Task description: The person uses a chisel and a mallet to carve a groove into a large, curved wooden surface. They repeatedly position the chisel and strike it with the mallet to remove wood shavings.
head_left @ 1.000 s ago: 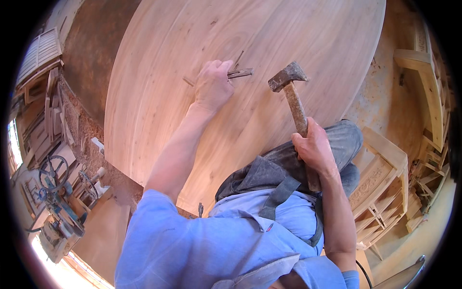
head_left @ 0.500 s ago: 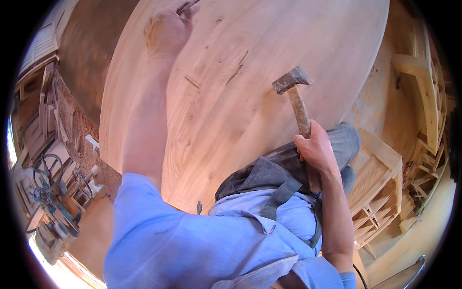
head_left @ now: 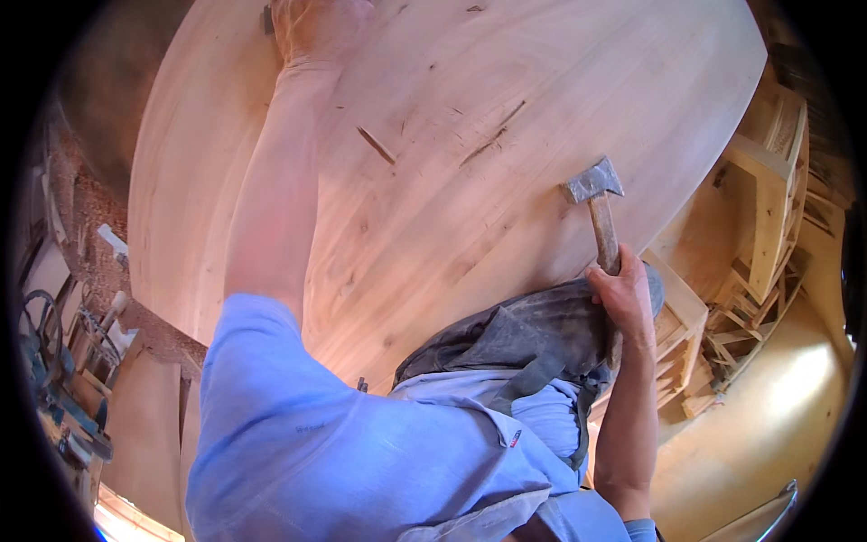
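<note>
My right hand [head_left: 623, 294] is wrapped round the wooden handle of a small hatchet [head_left: 593, 181], held upright over my right leg. Its worn grey head has one blunt end and one flared end. Stretched far forward, my left hand [head_left: 321, 32] is over the left part of a broad, pale wooden panel [head_left: 433, 217]; its fingers are cut off by the top edge. Beside that hand shows a small dark piece [head_left: 268, 19], too cropped to identify. On the panel, a thin wood sliver [head_left: 377, 145] lies between my arms, near a dark crack [head_left: 492, 135] in the surface.
Wooden frames [head_left: 768, 199] with slats stand at the right, beside another wooden piece [head_left: 673, 312] near my knee. At the left are a machine with a handwheel [head_left: 41, 316], a sawdust-covered floor [head_left: 90, 208] and a small white object [head_left: 112, 240].
My left hand has reached farther forward, and the thin dark tool it held is now out of sight. The hatchet and right hand appear farther right as the view shifts.
</note>
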Demonstrator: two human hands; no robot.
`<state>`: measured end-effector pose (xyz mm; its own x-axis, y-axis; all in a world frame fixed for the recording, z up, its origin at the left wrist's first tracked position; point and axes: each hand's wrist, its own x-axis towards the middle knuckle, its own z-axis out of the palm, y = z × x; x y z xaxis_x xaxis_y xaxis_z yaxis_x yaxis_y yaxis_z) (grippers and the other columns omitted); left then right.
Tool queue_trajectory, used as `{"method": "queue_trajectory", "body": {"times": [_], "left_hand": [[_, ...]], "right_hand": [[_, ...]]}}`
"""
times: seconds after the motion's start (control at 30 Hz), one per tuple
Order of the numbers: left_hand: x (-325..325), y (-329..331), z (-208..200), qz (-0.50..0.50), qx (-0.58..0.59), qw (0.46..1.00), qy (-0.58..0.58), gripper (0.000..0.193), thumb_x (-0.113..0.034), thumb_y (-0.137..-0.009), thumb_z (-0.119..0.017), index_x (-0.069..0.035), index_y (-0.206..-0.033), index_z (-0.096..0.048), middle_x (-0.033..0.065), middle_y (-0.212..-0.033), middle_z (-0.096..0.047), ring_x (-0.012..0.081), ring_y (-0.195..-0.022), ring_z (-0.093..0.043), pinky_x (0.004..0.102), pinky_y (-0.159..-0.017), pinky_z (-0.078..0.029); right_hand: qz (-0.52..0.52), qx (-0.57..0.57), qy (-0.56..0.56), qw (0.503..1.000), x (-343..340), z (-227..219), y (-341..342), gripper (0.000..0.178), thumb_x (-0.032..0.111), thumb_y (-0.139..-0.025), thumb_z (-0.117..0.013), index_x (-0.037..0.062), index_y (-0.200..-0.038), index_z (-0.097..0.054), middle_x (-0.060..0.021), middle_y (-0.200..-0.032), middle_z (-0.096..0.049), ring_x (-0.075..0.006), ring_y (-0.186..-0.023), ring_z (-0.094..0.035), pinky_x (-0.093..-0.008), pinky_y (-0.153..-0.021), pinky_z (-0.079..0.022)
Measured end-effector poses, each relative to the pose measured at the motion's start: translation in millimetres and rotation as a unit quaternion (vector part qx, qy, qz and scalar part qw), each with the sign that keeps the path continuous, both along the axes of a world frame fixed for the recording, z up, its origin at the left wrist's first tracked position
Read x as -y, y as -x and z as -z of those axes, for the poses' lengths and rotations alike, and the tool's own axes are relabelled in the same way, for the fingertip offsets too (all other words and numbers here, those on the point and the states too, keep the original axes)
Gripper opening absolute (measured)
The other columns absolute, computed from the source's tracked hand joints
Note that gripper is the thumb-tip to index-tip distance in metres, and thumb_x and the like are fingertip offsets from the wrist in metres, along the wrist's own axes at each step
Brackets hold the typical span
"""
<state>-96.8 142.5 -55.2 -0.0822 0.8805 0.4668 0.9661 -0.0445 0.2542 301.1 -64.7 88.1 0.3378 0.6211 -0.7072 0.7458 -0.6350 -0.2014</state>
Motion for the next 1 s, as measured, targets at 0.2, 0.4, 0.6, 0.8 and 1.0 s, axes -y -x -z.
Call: {"method": "queue_trajectory", "body": {"times": [0.2,0.4,0.6,0.8,1.0], "left_hand": [[7,-2,-3,-0.017,0.043,0.999,0.003,0.047,-0.007,-0.069,-0.078,-0.014,-0.115,-0.076,0.0085,-0.101,-0.067,0.0312,-0.102,-0.063,0.0442,-0.088,-0.050],[10,1,5,-0.032,0.090,0.995,0.012,0.044,-0.007,-0.071,-0.078,-0.012,-0.115,-0.076,0.0090,-0.104,-0.068,0.0311,-0.103,-0.064,0.0437,-0.088,-0.051],[7,-4,14,-0.018,0.122,0.992,0.019,0.042,-0.007,-0.074,-0.078,-0.011,-0.116,-0.075,0.0096,-0.107,-0.068,0.0310,-0.105,-0.065,0.0432,-0.089,-0.052],[5,-1,10,-0.013,0.129,0.991,0.020,0.040,-0.006,-0.076,-0.077,-0.010,-0.116,-0.075,0.0102,-0.110,-0.069,0.0309,-0.107,-0.066,0.0427,-0.089,-0.053],[3,-5,-3,0.000,0.132,0.991,0.016,0.038,-0.006,-0.078,-0.077,-0.008,-0.116,-0.075,0.0107,-0.113,-0.070,0.0308,-0.108,-0.067,0.0422,-0.089,-0.054]], "right_hand": [[-0.077,0.106,-0.003,0.991,-25,23,22,0.032,0.022,-0.080,-0.069,-0.0023,-0.098,-0.058,-0.0245,-0.081,-0.064,-0.0414,-0.078,-0.063,-0.0476,-0.073,-0.050],[-0.119,0.169,-0.028,0.978,-46,31,43,0.034,0.022,-0.082,-0.069,-0.0020,-0.104,-0.061,-0.0292,-0.089,-0.068,-0.0473,-0.088,-0.066,-0.0502,-0.079,-0.052],[-0.137,0.209,-0.010,0.968,-44,34,38,0.040,0.021,-0.079,-0.071,-0.0027,-0.110,-0.061,-0.0314,-0.094,-0.069,-0.0491,-0.094,-0.066,-0.0509,-0.084,-0.053],[0.082,-0.014,0.171,0.982,-61,-1,29,0.026,0.011,-0.084,-0.074,0.0012,-0.103,-0.060,-0.0134,-0.076,-0.066,-0.0236,-0.061,-0.065,-0.0366,-0.060,-0.053],[0.362,-0.308,0.135,0.869,-13,-19,17,0.028,0.013,-0.090,-0.076,0.0036,-0.107,-0.057,-0.0068,-0.071,-0.060,-0.0186,-0.054,-0.060,-0.0326,-0.054,-0.051]]}}
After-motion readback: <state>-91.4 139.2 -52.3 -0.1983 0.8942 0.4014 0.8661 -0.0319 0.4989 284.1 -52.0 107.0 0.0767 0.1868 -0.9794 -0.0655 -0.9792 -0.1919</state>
